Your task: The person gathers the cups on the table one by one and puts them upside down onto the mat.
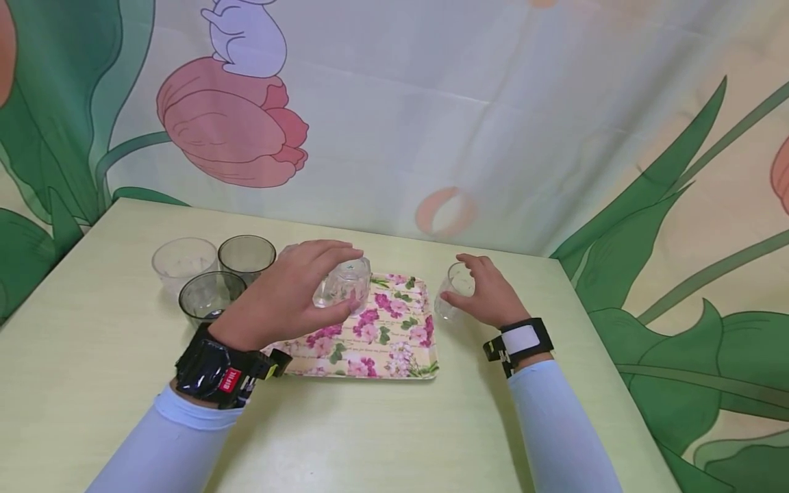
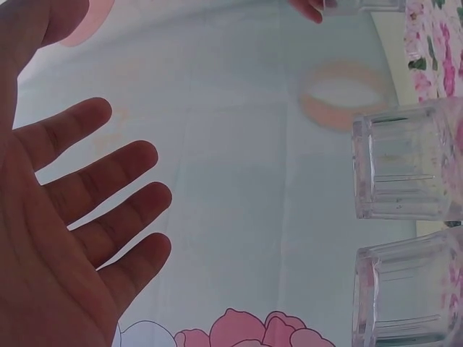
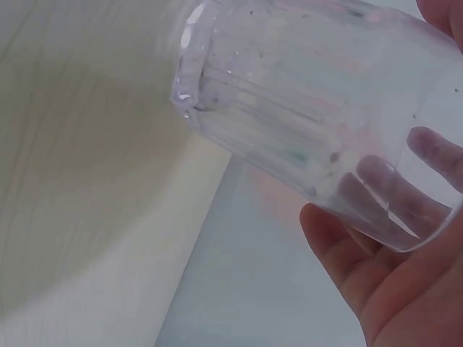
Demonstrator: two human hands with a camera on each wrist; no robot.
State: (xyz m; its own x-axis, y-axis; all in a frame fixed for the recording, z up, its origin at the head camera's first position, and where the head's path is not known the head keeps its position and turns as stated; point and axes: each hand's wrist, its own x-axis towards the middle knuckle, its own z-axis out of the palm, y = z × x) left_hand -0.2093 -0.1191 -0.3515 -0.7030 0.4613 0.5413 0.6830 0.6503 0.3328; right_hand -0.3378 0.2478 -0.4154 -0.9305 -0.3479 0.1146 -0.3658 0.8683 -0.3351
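My left hand point(image 1: 290, 294) hovers over the left part of a floral tray point(image 1: 382, 349), fingers spread and apart from the glasses below. Two clear drinking glasses stand on that tray; the left wrist view shows one glass point(image 2: 401, 170) beside a second glass point(image 2: 409, 296), thick ends up. In the head view the left hand partly covers them. Just off the tray's right edge, my right hand point(image 1: 490, 298) holds another clear drinking glass point(image 1: 460, 279) near its rim, thumb on one side and fingers on the other. That glass tilts, its thick base towards the table.
At the left of the pale table point(image 1: 345, 438) stand a clear bowl point(image 1: 183, 259), a smoky dark bowl point(image 1: 211, 294) and a smoky glass vessel point(image 1: 246, 255), close together. A printed curtain point(image 1: 394, 123) hangs along the table's back edge.
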